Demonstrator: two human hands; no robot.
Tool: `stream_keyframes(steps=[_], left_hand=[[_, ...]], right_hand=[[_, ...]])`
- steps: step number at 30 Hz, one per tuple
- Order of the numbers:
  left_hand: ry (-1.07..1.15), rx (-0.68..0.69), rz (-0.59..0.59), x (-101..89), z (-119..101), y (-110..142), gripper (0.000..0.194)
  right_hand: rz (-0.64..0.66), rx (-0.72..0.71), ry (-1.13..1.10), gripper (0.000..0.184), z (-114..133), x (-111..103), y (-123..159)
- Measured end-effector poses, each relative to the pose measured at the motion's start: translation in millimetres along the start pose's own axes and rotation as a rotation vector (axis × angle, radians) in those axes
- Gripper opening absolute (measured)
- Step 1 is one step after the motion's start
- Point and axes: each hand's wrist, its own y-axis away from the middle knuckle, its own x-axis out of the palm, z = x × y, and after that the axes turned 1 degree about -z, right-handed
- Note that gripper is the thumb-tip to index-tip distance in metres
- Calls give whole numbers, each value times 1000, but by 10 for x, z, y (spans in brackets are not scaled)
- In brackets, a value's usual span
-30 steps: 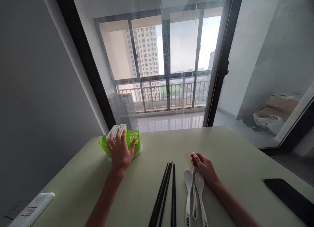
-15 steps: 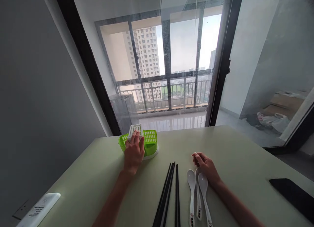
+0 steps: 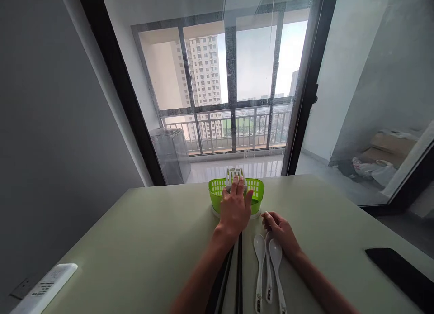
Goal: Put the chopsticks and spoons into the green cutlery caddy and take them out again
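A green slotted cutlery holder (image 3: 217, 192) with a white centre divider (image 3: 234, 174) stands at the far middle of the pale green table (image 3: 145, 241). My left hand (image 3: 235, 210) grips it from the near side, fingers over the rim and divider. Black chopsticks (image 3: 239, 273) lie lengthwise below that hand, partly hidden by my left forearm. To their right lie white spoons (image 3: 260, 268) side by side. My right hand (image 3: 280, 230) rests on the table, fingers curled, touching the spoon bowls' far end.
A white remote-like device (image 3: 44, 289) lies at the table's near left corner. A black phone (image 3: 400, 273) lies near the right edge. Beyond the table's far edge is a glass balcony door.
My left hand has slid the green holder from the far left of the table to the middle, just beyond the chopsticks. My right hand has stayed by the spoons.
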Motion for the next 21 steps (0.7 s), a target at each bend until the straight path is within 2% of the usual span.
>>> stream_keyframes(steps=[3,6,9,11,14,15,18,21], left_hand=[[37,19,-19,-82,6,55,50],[61,75,-135,-213,142,173,47],[146,95,-264,-282,466,356,38],[232,-18,-304,-255,766,490,30],[386,-303,-222,-133,1219,663,25],[411,-357,-193,-88,1345,706,26],[456,-448,-113,17,1608,793,27],[514,-498,-6,49,1715,844,26]], right_hand=[[1,-2,7,58,8,-6,1],[-3,1,18,59,19,-12,8],[-8,5,31,61,32,-13,16],[-9,5,39,61,45,-12,20],[-11,0,49,60,68,-9,27],[-10,-3,51,59,75,-8,30],[4,-1,48,56,83,-10,42],[14,14,37,54,81,-16,55]])
